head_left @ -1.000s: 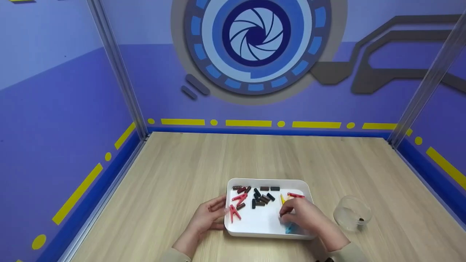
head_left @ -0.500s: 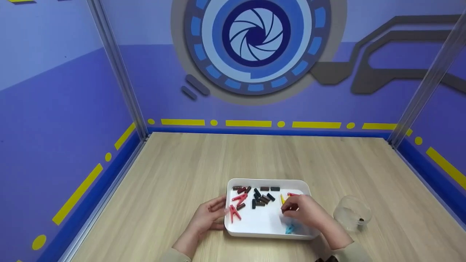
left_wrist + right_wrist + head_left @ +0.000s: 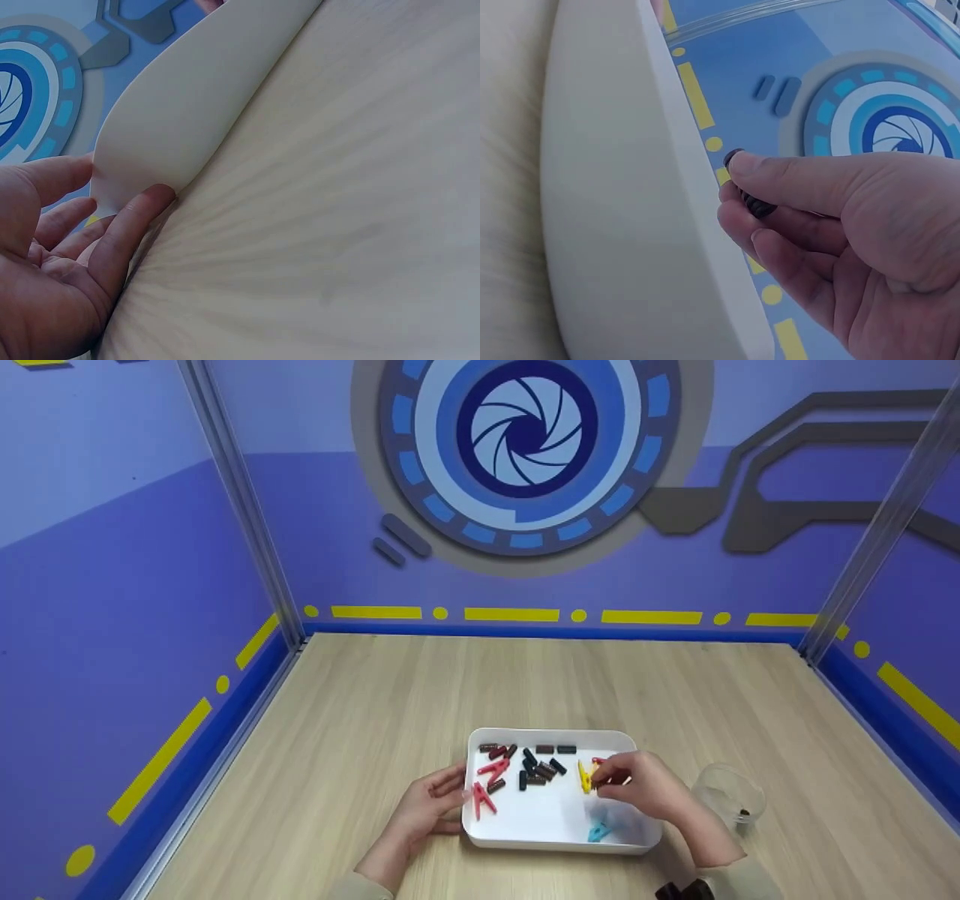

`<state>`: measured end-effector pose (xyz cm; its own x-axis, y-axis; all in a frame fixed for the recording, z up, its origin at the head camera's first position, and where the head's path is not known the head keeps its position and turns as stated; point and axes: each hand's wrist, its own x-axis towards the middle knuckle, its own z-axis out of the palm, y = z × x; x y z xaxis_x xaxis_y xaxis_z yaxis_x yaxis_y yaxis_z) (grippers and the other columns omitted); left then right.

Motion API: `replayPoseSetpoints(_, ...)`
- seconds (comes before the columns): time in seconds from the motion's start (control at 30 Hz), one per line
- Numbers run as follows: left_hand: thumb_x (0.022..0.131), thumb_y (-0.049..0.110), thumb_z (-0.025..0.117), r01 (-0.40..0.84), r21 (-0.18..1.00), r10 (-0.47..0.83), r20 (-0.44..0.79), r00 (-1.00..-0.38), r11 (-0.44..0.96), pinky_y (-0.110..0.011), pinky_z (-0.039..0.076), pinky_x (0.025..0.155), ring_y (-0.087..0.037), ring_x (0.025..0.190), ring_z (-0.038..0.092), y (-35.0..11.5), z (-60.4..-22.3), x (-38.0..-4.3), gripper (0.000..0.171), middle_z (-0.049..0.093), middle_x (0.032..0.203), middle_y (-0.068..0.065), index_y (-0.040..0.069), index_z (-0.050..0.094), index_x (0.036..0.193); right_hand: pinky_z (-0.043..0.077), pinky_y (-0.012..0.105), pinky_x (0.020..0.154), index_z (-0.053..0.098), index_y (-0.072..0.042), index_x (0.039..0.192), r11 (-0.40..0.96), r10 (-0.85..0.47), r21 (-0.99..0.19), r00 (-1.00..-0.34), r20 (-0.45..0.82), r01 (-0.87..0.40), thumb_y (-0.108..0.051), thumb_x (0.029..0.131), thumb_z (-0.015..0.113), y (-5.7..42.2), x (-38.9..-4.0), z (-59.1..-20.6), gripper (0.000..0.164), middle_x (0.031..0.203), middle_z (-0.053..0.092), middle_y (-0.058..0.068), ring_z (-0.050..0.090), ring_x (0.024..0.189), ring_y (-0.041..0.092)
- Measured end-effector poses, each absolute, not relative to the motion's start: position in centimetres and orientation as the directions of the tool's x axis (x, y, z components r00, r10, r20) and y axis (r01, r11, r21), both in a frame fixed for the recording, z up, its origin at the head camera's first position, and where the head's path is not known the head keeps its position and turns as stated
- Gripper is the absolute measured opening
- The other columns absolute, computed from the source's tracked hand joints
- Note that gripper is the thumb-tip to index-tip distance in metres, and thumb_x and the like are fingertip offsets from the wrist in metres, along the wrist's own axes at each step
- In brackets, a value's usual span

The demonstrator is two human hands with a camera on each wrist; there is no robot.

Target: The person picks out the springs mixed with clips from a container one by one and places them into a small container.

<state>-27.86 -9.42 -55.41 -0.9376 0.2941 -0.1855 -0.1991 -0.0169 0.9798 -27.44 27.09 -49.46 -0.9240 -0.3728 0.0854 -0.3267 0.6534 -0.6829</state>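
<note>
A white rectangular tray [image 3: 555, 846] sits on the table. My left hand [image 3: 427, 808] holds its left edge, thumb at the rim and fingers against the outer wall; fingertips [image 3: 161, 193] press the wall in the left wrist view. Over the tray's right side, my right hand [image 3: 645, 787] pinches a small dark ribbed cylinder [image 3: 759, 204] between thumb and fingers. Beside it lie a yellow clip [image 3: 583, 777] and a partly hidden red clip [image 3: 598, 760]. A blue clip [image 3: 598, 832] lies nearer the front. Dark cylinders [image 3: 536, 771] fill the tray's middle.
At the tray's left are red clips [image 3: 482, 801] among brown and dark red cylinders [image 3: 498, 752]. A clear round cup [image 3: 727, 795] with a dark piece near its bottom stands to the right. Printed walls [image 3: 420, 585] enclose the wooden table [image 3: 375, 697].
My right hand has moved up and to the right with the cylinder, uncovering the yellow clip and the blue clip. My left hand has stayed on the tray.
</note>
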Motion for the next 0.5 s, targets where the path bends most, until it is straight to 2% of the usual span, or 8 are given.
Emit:
replayPoseSetpoints(0.23,0.098,0.014,0.07,-0.19,0.982,0.298,-0.176,-0.938,-0.016,-0.043,0.066,0.071,-0.024,0.111,0.071,-9.4,-55.5,-27.9,0.063,0.045,0.157,-0.025,0.005,0.044,0.155,0.054,0.018,0.07,0.079,-0.008,0.096,0.662,-0.332,-0.688,-0.939,0.086,-0.297,-0.005,0.087,0.08,28.4,-27.4,-48.4,0.01,0.094,0.077,0.003,0.063,0.08,0.008)
replayPoseSetpoints(0.5,0.098,0.013,0.07,-0.19,0.982,0.303,-0.177,-0.937,-0.016,-0.044,0.065,0.073,-0.025,0.111,0.071,-9.5,-55.4,-27.8,0.063,0.045,0.157,-0.026,0.004,0.045,0.154,0.053,0.018,0.07,0.079,-0.011,0.099,0.681,-0.249,-0.706,-0.968,0.028,-0.196,-0.007,0.087,0.08,30.0,-27.0,-47.1,0.013,0.094,0.075,0.003,0.062,0.084,0.017)
